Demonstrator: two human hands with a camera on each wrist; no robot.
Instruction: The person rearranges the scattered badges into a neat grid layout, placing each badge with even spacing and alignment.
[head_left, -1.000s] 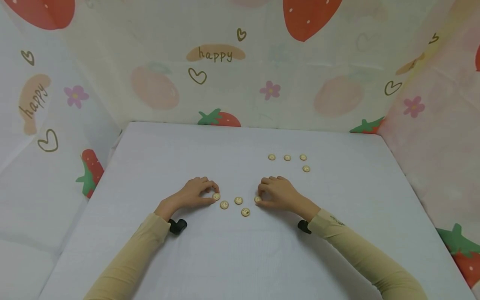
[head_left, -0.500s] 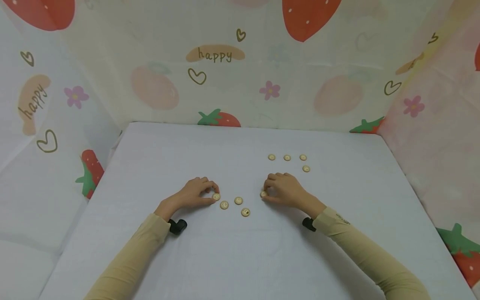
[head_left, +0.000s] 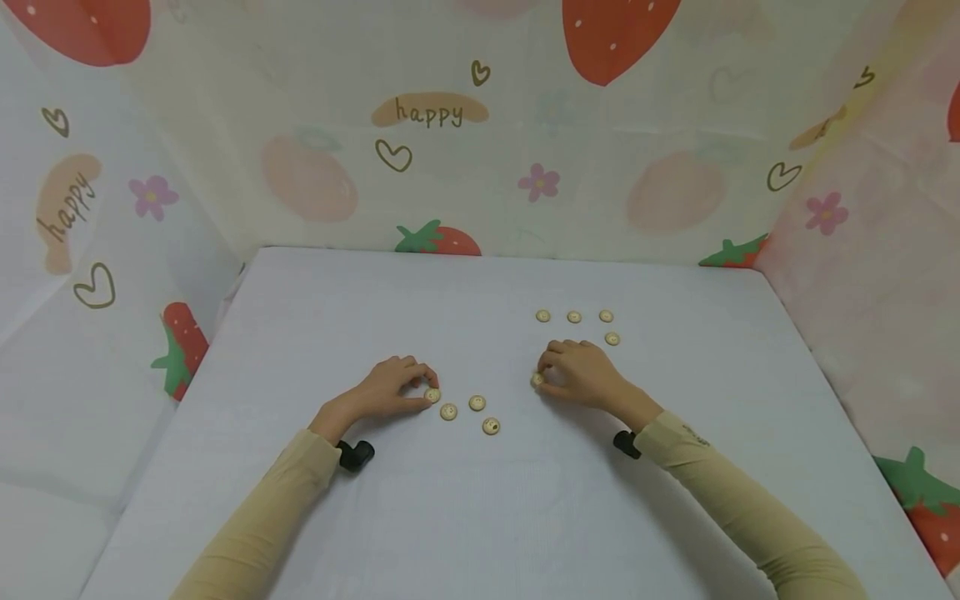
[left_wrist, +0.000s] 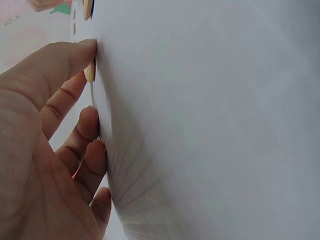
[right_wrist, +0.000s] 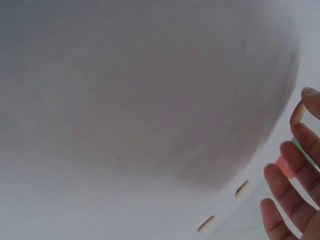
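Observation:
My left hand (head_left: 390, 388) pinches a round wooden button (head_left: 432, 395) at the tabletop, thumb on the near side and index finger on the far side. In the left wrist view that button (left_wrist: 91, 71) shows edge-on under the thumb. Just right of it lie three loose buttons, one (head_left: 448, 412) close by, another (head_left: 477, 403) and a third (head_left: 491, 426) with a dark spot. To their right, my right hand (head_left: 581, 375) pinches another button (head_left: 537, 379) between thumb and index finger. The right wrist view shows this button (right_wrist: 298, 113) tilted at the fingertips.
Beyond my right hand three buttons lie in a row, the middle one (head_left: 573, 317) between two others. Another button (head_left: 612, 338) lies just in front of the row's right end. A white cloth covers the table (head_left: 450, 517); a strawberry-print curtain (head_left: 540, 125) stands around it.
My right hand has moved away from the loose buttons, rightward and toward the far row, with its button pinched. My left hand stays in place on its button.

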